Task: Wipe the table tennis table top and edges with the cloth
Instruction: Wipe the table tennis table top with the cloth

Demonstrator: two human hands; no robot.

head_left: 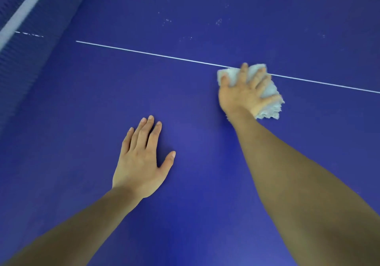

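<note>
1. Net [22,12] far left, blurred.
2. Left hand [139,162] flat on the blue bench [205,183], fingers loosely spread, holding nothing.
3. Right hand [244,92] splayed, pressing the white cloth [269,101] onto the centre line [144,52].
4. Risk: frayed cloth bunches under the palm, so the pale specks [219,21] beyond get missed.

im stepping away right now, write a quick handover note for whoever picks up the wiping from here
Right hand: spread flat, pressing the pale cloth onto the blue table top, right on the white centre line.
Left hand: open, palm down on the table, holding nothing.
The net is at the upper left.
Done: cannot tell how much is wiped; the area near the hands looks free of marks.
Left: pale specks on the far side beyond the line, then the edges, which are out of view.
</note>
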